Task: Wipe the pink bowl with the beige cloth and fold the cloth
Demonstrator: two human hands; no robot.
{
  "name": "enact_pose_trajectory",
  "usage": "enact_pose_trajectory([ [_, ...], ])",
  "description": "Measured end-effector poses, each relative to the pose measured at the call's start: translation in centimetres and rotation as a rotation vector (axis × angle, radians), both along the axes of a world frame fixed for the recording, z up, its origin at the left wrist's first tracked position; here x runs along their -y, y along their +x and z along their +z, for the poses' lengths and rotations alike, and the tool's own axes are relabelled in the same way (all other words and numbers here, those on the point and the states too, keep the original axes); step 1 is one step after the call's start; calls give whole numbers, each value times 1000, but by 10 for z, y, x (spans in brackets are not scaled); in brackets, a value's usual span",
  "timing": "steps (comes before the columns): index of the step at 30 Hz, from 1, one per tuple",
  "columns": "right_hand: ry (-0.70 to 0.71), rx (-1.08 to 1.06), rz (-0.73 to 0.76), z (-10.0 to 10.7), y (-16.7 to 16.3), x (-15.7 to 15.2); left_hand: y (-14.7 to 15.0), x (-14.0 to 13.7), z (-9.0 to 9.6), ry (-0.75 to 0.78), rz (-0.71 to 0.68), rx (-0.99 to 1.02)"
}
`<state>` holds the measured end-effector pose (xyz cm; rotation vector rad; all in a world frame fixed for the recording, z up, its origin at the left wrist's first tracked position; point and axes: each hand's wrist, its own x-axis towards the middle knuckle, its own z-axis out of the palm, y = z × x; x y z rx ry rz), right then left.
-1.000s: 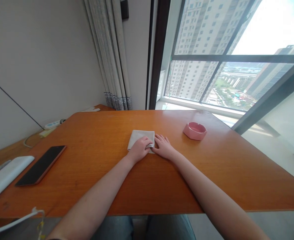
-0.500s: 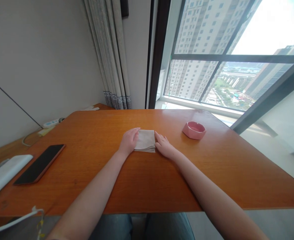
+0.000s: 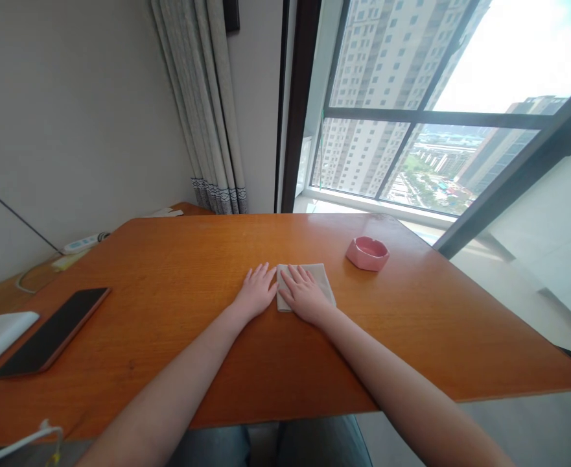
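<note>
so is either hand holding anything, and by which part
Nothing is held: the right hand lies flat on the folded cloth, and the left hand is beside its left edge.

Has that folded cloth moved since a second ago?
Yes: the folded cloth has shifted rightward; its right edge now lies much closer to the pink ashtray, which has stayed put on the table.

Daylight comes through the window (image 3: 414,117) at 2 o'clock, where the sky (image 3: 518,58) burns out to white (the buildings (image 3: 372,71) outside look hazy). The wall (image 3: 71,117) at 10 o'clock is dim grey; the tabletop (image 3: 192,253) carries pale sheen toward 3 o'clock. The left hand (image 3: 256,292) and right hand (image 3: 306,297) appear fairly crisp; wide-angle distortion stretches the forearms (image 3: 392,376) toward 4 and 8 o'clock.
</note>
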<state>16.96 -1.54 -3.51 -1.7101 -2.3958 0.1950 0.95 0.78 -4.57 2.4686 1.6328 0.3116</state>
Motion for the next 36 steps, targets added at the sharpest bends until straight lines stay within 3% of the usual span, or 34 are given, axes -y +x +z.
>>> enact_pose_trajectory([
  [7, -112, 103, -47, 4, 75, 13, -8, -3, 1, 2, -41, -3],
  [15, -40, 61, -178, -6, 182, 50, -7, -2, 0, -11, -44, 14],
  [21, -15, -91, -156, -2, 221, 51, -6, -1, 2, -11, -38, 4],
  [24, 21, -238, -235, 14, 208, 41, -6, -1, 2, -12, -39, -1],
  [26, 128, -283, -262, 25, 181, 33, -7, -1, 2, -13, -35, 0],
  [29, 178, -260, -130, 32, 120, 18, -10, -4, 2, -17, -50, 26],
  [31, 131, -199, -51, 26, 73, 6, -13, -8, 2, -15, -66, 50],
  [36, 54, -120, -133, -3, -23, -16, -20, -15, -2, 10, -30, 57],
])
